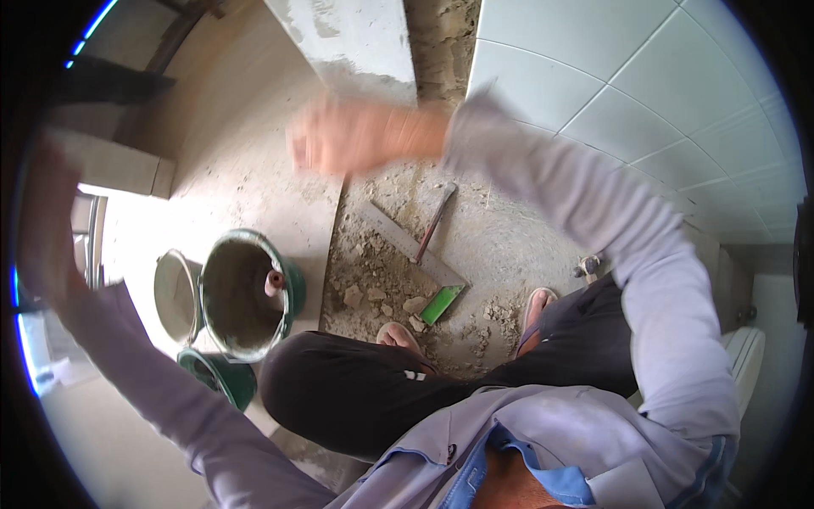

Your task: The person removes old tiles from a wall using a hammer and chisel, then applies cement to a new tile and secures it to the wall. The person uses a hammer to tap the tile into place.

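Note:
My right hand [352, 136] is raised near the grey plastered block [331, 38], blurred by motion, with its fingers seemingly curled; anything in it cannot be made out. My left hand [55, 204], at the far left, is smeared too. Below them, a long grey flat bar [390, 233] lies on the rubble-strewn floor [517, 212], with a red-handled metal tool [428, 237] across it and a green rectangular piece [441, 303] at its lower end.
A large green bucket [292, 284], a pale bucket [170, 297] and a smaller green bucket [237, 379] stand at left. My feet and bent legs are below. A white tiled wall [644, 76] rises at right, with a small metal fitting [585, 267] low beside it.

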Motion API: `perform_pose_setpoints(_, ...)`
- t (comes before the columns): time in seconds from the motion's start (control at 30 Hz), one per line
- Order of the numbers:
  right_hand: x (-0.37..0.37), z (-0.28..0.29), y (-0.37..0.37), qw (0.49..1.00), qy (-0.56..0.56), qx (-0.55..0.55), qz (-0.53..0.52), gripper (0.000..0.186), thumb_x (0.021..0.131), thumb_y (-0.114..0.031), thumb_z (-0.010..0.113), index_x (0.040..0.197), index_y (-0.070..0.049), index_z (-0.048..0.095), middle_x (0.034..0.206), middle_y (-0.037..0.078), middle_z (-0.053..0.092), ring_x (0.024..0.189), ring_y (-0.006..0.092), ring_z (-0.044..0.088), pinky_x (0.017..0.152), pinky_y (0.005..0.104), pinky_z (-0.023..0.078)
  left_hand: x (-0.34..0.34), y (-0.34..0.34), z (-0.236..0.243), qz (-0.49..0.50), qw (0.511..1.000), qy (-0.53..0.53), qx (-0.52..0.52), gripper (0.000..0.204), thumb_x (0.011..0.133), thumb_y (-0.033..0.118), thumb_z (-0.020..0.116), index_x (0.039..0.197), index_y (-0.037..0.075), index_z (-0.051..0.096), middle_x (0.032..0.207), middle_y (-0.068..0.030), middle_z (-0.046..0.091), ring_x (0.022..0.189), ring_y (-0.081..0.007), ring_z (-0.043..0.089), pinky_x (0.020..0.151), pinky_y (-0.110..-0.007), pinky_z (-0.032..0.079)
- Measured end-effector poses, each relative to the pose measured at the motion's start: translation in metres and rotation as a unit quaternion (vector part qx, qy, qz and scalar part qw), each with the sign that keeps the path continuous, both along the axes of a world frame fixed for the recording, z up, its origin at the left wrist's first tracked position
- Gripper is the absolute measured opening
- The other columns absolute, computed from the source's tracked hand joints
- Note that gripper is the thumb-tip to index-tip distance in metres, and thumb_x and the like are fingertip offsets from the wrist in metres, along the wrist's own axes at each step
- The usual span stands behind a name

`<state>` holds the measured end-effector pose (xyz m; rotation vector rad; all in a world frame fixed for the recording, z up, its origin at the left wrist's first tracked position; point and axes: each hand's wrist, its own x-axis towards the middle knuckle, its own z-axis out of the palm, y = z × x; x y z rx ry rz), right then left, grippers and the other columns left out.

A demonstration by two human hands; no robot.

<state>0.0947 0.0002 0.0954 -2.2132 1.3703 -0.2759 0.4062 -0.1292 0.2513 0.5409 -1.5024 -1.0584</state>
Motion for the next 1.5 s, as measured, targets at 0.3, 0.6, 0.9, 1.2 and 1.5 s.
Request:
perform_pose_setpoints(0.3,0.142,-0.185,0.037,0.699,-0.495,0.469,-0.213,0.07,0.095,-0.056,0.027,0.131,0.003,0.037,0.113,0.026,0.05,0.081,0.0297,0.064,0.051,0.0354,0.057,0.138,0.113,-0.158,-0.205,0.941,0.19,0.193,0.096,0.079,0.029,0.07,0.144,0.0,0.007,0.129,-0.0156,0.036,0.121,-0.0292,0.042,0.101,-0.043,0.041)
perform_pose_setpoints(0.6,0.176,-0.178,0.01,0.643,-0.567,0.445,-0.26,0.059,0.093,-0.056,0.029,0.111,-0.007,0.057,0.082,0.01,0.067,0.06,0.0118,0.058,0.046,0.0256,0.044,0.187,0.135,-0.236,-0.218,0.883,0.348,0.226,0.097,0.074,0.024,0.068,0.143,0.0,0.005,0.137,-0.0248,0.023,0.126,-0.0388,0.031,0.103,-0.058,0.034)
perform_pose_setpoints(0.9,0.067,-0.152,0.016,0.872,-0.288,0.228,-0.322,0.06,0.098,-0.049,0.024,0.102,-0.002,0.061,0.087,0.011,0.068,0.07,0.0176,0.063,0.058,0.0297,0.053,0.147,0.143,-0.285,-0.197,0.825,0.452,0.276,0.087,0.078,0.028,0.064,0.14,-0.001,0.011,0.132,-0.0203,0.025,0.119,-0.0332,0.033,0.11,-0.051,0.029)
perform_pose_setpoints(1.2,-0.023,-0.189,0.033,0.906,-0.038,0.079,-0.414,0.041,0.093,-0.026,0.043,0.127,-0.003,0.049,0.128,0.02,0.051,0.114,0.0289,0.053,0.099,0.0395,0.041,0.107,0.135,-0.296,-0.193,0.818,0.45,0.303,0.08,0.079,0.025,0.07,0.133,0.003,0.016,0.12,-0.0184,0.034,0.118,-0.0344,0.043,0.1,-0.05,0.043)
perform_pose_setpoints(1.5,-0.117,-0.305,-0.007,0.922,0.24,-0.098,-0.287,0.051,0.077,0.005,0.047,0.128,0.003,0.043,0.13,0.017,0.044,0.122,0.0302,0.041,0.102,0.0401,0.035,0.111,0.129,-0.316,-0.188,0.81,0.451,0.326,0.081,0.078,0.017,0.069,0.135,0.003,0.014,0.125,-0.0175,0.029,0.121,-0.0323,0.037,0.108,-0.047,0.035)
